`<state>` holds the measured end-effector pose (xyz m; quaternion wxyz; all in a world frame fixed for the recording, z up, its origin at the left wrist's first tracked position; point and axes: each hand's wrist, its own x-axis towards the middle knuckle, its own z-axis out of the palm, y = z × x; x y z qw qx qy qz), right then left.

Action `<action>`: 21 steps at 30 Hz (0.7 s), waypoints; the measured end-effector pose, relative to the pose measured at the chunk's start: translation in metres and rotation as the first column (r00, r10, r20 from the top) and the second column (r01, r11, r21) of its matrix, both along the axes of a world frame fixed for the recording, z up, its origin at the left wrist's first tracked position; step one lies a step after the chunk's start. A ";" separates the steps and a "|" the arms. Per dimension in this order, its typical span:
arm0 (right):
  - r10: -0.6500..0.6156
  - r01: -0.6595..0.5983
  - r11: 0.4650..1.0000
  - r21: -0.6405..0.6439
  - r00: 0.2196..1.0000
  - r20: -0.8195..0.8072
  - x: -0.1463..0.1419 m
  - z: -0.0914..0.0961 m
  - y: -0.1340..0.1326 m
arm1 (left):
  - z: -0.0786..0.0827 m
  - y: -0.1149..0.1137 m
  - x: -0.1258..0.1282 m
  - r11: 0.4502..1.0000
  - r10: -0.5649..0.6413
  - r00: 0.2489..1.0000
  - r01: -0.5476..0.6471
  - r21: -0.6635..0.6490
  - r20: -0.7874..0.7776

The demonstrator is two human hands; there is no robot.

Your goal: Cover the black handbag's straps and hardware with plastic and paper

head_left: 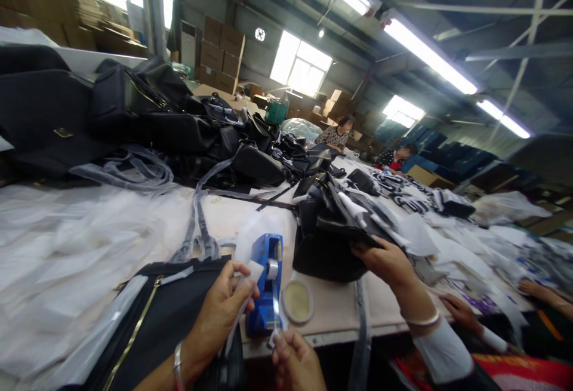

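My left hand rests on a black bag with a gold zipper and pinches a pale, translucent strip that runs down beside a blue tape dispenser. At the bottom edge my right hand is closed in a pinch on the end of the tape just below the dispenser. A small round cream disc lies to the right of the dispenser on the table.
A co-worker's hand with a white cuff grips a black bag; another hand lies beside it. Clear plastic wrap covers the left. Black bags are piled behind. Two people sit far back.
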<state>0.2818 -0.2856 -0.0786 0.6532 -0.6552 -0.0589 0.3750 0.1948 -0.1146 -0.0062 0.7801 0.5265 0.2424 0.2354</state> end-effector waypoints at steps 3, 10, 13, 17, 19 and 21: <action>-0.012 0.012 1.000 0.012 1.000 -0.008 -0.001 -0.009 -0.003 | 0.000 0.000 -0.001 1.000 -0.001 1.000 0.001 -0.004 0.003; -0.006 0.023 0.996 0.092 0.983 -0.184 -0.001 -0.022 -0.002 | 0.001 0.000 0.000 1.000 -0.016 1.000 0.016 0.002 0.002; 0.005 0.025 0.991 0.128 0.972 -0.233 0.001 -0.028 0.001 | 0.001 -0.001 0.000 1.000 -0.022 1.000 0.022 0.010 -0.001; 0.050 -0.027 0.992 0.126 0.982 -0.180 0.009 -0.032 0.003 | -0.001 -0.002 0.000 0.999 -0.030 0.999 0.030 0.022 0.011; 0.072 -0.064 0.995 0.079 0.992 -0.101 0.014 -0.030 0.003 | -0.002 -0.003 0.001 0.999 -0.031 0.999 0.031 0.022 0.022; 0.090 -0.090 0.996 0.023 0.996 -0.009 0.018 -0.028 0.003 | -0.005 -0.004 0.002 0.999 -0.026 0.999 0.025 0.022 0.029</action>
